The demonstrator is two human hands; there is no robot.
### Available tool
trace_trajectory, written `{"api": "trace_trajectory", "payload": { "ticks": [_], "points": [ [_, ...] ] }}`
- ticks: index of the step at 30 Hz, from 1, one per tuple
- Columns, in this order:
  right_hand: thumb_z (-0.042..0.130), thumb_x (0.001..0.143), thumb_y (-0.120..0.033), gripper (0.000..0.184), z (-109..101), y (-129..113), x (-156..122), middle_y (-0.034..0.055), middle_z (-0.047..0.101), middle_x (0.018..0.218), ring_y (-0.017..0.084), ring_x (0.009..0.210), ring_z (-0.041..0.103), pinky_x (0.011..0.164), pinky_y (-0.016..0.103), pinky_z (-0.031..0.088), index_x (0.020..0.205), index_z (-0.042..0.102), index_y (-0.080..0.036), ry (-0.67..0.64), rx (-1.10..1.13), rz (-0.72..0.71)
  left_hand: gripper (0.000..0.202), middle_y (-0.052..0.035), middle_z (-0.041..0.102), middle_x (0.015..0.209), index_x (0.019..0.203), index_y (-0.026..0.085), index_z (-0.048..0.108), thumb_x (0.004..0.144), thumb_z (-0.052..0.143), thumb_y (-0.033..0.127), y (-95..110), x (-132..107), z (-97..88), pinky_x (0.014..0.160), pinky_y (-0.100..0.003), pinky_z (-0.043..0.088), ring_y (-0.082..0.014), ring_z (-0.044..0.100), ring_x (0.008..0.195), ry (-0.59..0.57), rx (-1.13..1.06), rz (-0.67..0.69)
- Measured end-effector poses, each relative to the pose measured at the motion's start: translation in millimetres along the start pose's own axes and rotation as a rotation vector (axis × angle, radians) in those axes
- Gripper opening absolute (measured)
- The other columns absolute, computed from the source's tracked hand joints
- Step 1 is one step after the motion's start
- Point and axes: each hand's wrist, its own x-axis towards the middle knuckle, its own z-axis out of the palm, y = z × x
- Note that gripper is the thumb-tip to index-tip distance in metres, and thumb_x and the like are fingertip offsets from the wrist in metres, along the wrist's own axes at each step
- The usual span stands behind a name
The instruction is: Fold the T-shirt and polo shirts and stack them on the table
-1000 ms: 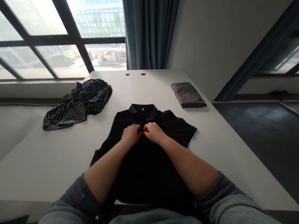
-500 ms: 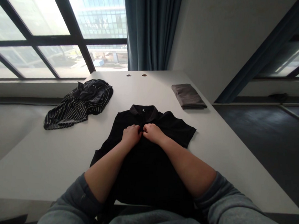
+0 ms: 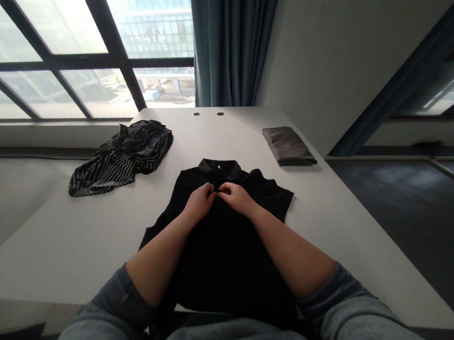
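Observation:
A black polo shirt (image 3: 235, 260) lies spread on the white table (image 3: 82, 253), its collar away from me and its lower edge by my body. Just below the collar, my left hand (image 3: 201, 202) pinches the front of the shirt. Close beside it, my right hand (image 3: 236, 197) pinches the same front opening, fingertips almost touching the left ones. Any button between the fingers is too small to make out. The short sleeve on the right lies out flat, while my left forearm partly covers the other side.
A crumpled black-and-white striped garment (image 3: 121, 156) lies on the left, hanging towards the table's edge. At the back right is a folded grey-brown cloth (image 3: 289, 146). Two round cable holes sit near the far edge, before a blue curtain (image 3: 232, 44) and windows.
Both hands have shifted slightly up the shirt towards the collar, and the right fingers are bent more. The right sleeve's tip has drawn in a little.

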Motion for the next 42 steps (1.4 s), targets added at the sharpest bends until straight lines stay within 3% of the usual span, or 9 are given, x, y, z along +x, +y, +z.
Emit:
{"api": "trace_trajectory", "payload": {
  "ticks": [3,7,15,27,37,42],
  "points": [
    [0.070,0.087,-0.029,0.018,-1,5,0,0.0037,0.076,0.095,0.019,0.087,0.068,0.083,0.031,0.052,0.100,0.074,-0.017,-0.032,0.193,0.076,0.007,0.0015,0.072,0.088,0.095,0.023,0.064,0.091,0.067,0.018,0,0,-2.0,0.075,-0.026,0.047,-0.0165,0.067,0.082,0.044,-0.133,-0.020],
    [0.073,0.082,-0.033,0.022,3,10,0,0.0034,0.075,0.092,0.019,0.083,0.068,0.080,0.031,0.053,0.098,0.074,-0.017,-0.015,0.324,0.133,0.006,0.0027,0.071,0.084,0.088,0.023,0.065,0.088,0.068,0.018,2,-2,-3.6,0.072,-0.026,0.046,-0.0155,0.066,0.079,0.062,-0.153,-0.031],
    [0.075,0.076,-0.035,0.022,7,6,1,0.0019,0.073,0.085,0.017,0.078,0.066,0.076,0.030,0.052,0.089,0.072,-0.017,0.078,0.226,0.062,0.012,0.0003,0.072,0.080,0.081,0.021,0.068,0.092,0.067,0.027,6,-2,-5.5,0.069,-0.027,0.044,-0.0172,0.066,0.077,0.093,-0.129,-0.083],
    [0.074,0.079,-0.038,0.023,5,2,-1,0.0037,0.075,0.086,0.019,0.081,0.068,0.079,0.031,0.052,0.089,0.074,-0.017,0.033,0.267,0.096,0.012,0.0016,0.071,0.077,0.075,0.021,0.064,0.085,0.071,0.020,8,-4,-5.4,0.068,-0.027,0.043,-0.0162,0.065,0.075,0.148,-0.101,-0.109],
    [0.072,0.076,-0.038,0.025,6,2,1,0.0002,0.068,0.085,0.017,0.078,0.062,0.078,0.031,0.050,0.091,0.067,-0.019,0.027,0.308,0.048,0.012,0.0024,0.069,0.076,0.080,0.023,0.062,0.087,0.071,0.020,14,-7,-8.6,0.068,-0.027,0.043,-0.0162,0.064,0.072,0.156,0.007,-0.016],
    [0.068,0.080,-0.037,0.025,1,-1,1,0.0018,0.071,0.091,0.019,0.086,0.065,0.083,0.032,0.051,0.098,0.068,-0.018,-0.029,0.320,0.039,0.010,0.0001,0.075,0.091,0.095,0.024,0.066,0.088,0.071,0.018,13,-8,-6.4,0.077,-0.028,0.049,-0.0183,0.070,0.084,0.165,-0.014,0.002]
  ]
}}
